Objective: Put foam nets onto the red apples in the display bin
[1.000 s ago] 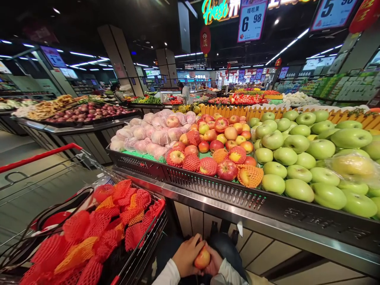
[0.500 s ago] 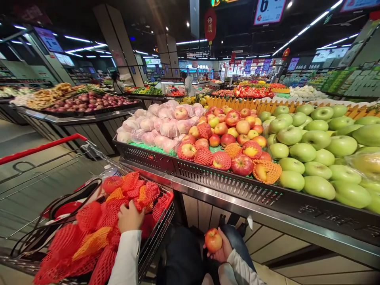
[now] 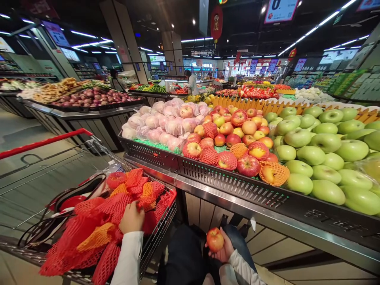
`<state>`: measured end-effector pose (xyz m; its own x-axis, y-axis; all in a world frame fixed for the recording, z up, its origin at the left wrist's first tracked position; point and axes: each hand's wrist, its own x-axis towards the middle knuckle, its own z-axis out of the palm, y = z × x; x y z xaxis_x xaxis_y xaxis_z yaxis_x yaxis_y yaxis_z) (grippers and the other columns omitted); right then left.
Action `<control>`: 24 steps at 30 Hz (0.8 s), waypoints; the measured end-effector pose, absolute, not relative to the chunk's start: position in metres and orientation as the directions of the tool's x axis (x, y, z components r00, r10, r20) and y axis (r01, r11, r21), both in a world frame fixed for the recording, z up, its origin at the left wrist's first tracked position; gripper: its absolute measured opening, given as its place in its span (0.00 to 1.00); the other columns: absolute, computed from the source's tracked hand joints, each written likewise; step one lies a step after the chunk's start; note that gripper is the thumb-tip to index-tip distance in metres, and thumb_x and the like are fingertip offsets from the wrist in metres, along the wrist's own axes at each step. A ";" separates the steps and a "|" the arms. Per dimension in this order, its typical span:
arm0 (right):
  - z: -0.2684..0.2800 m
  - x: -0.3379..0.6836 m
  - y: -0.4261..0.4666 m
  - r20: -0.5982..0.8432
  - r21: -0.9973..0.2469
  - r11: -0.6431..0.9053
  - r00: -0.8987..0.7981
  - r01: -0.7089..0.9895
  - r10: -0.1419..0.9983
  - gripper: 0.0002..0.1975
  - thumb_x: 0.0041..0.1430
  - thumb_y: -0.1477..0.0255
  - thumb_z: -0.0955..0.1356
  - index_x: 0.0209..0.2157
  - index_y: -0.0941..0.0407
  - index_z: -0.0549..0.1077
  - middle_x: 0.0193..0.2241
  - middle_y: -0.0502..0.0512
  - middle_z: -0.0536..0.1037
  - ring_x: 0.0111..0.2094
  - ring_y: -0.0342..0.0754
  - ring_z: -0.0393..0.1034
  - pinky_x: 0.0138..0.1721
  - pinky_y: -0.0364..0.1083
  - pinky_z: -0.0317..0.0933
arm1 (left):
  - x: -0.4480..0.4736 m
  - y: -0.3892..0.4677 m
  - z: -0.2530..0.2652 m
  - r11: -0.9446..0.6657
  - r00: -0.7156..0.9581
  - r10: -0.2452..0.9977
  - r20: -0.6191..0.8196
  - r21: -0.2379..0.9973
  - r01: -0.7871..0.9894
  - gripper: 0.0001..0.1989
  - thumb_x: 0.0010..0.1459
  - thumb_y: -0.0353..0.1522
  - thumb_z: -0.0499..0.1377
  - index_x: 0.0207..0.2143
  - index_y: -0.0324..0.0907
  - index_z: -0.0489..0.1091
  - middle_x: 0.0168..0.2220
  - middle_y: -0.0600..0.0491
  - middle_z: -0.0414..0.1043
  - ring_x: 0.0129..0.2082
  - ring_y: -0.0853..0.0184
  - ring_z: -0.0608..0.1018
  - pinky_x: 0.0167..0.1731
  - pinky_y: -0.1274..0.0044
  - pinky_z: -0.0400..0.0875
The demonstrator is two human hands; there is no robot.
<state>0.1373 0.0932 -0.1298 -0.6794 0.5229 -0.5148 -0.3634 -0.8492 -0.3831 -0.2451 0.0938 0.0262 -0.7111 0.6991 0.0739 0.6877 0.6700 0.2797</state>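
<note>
One red cart handlebar out at nine o'clock, with pale root vegetables and then dark red onions heaped on a stand further back, around ten. Down at eight, a big messy pile of red and orange foam nets in the cart, plus a clear bottle poking up just behind. Between seven and eight, left hand down on that pile, back of it showing, fingers curled in among the nets. Honestly can't tell if gripping one or just touching. Near the middle, toward ten, a mound of pale pink fruit wrapped in clear film, sitting in a black tray. Below that at six, dark trousers. Then down at five, the loose apple, red and yellow with the skin showing, held by right hand, cupped snugly round the right side and underneath. Up toward three, close in, lots more apples on the same display, a few in red or orange nets along the front. Furthest over at three, a big stack of green apples.
</note>
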 end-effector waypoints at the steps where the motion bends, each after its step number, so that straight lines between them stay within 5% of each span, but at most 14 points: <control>1: -0.131 0.137 0.094 -0.516 -0.380 -0.851 -0.680 -0.363 0.520 0.36 0.53 0.40 0.63 0.41 0.61 0.75 0.32 0.64 0.81 0.22 0.50 0.76 0.22 0.43 0.61 | -0.244 0.094 0.027 0.641 -0.690 0.716 0.111 0.290 0.711 0.20 0.62 0.37 0.51 0.54 0.40 0.67 0.52 0.42 0.71 0.45 0.51 0.78 0.34 0.69 0.68; 7: -0.129 0.136 0.094 -0.517 -0.380 -0.849 -0.677 -0.367 0.524 0.34 0.54 0.42 0.64 0.41 0.60 0.74 0.30 0.63 0.81 0.22 0.50 0.76 0.22 0.43 0.60 | -0.233 0.100 0.028 0.443 -0.536 0.802 0.263 0.339 0.830 0.14 0.60 0.32 0.54 0.47 0.40 0.71 0.46 0.45 0.72 0.40 0.58 0.78 0.32 0.73 0.68; 11: -0.122 0.136 0.092 -0.521 -0.391 -0.849 -0.674 -0.356 0.523 0.33 0.57 0.43 0.61 0.41 0.59 0.75 0.29 0.61 0.80 0.22 0.49 0.75 0.22 0.43 0.60 | -0.230 0.106 0.025 0.353 -0.521 0.749 0.410 0.419 0.837 0.24 0.59 0.32 0.54 0.58 0.38 0.65 0.56 0.41 0.68 0.51 0.55 0.75 0.41 0.70 0.73; 14: -0.119 0.135 0.091 -0.532 -0.404 -0.842 -0.657 -0.357 0.534 0.32 0.56 0.43 0.61 0.42 0.58 0.74 0.28 0.60 0.79 0.22 0.49 0.74 0.21 0.43 0.58 | -0.232 0.107 0.019 0.372 -0.557 0.743 0.371 0.464 0.804 0.31 0.58 0.30 0.54 0.65 0.36 0.58 0.62 0.38 0.64 0.56 0.51 0.72 0.49 0.66 0.72; 19: -0.121 0.135 0.090 -0.518 -0.421 -0.829 -0.653 -0.368 0.553 0.33 0.56 0.43 0.60 0.44 0.57 0.73 0.30 0.61 0.79 0.22 0.49 0.73 0.21 0.43 0.58 | -0.229 0.100 0.019 0.357 -0.595 0.676 0.434 0.514 0.780 0.25 0.60 0.28 0.49 0.59 0.35 0.65 0.52 0.39 0.72 0.50 0.54 0.76 0.50 0.65 0.71; 24: -0.120 0.137 0.092 -0.519 -0.398 -0.847 -0.675 -0.353 0.525 0.35 0.58 0.43 0.59 0.46 0.61 0.72 0.30 0.63 0.80 0.23 0.51 0.74 0.22 0.45 0.59 | -0.221 0.099 0.029 0.406 -0.593 0.666 0.452 0.447 0.797 0.23 0.62 0.32 0.48 0.56 0.34 0.68 0.51 0.38 0.68 0.48 0.56 0.75 0.50 0.67 0.70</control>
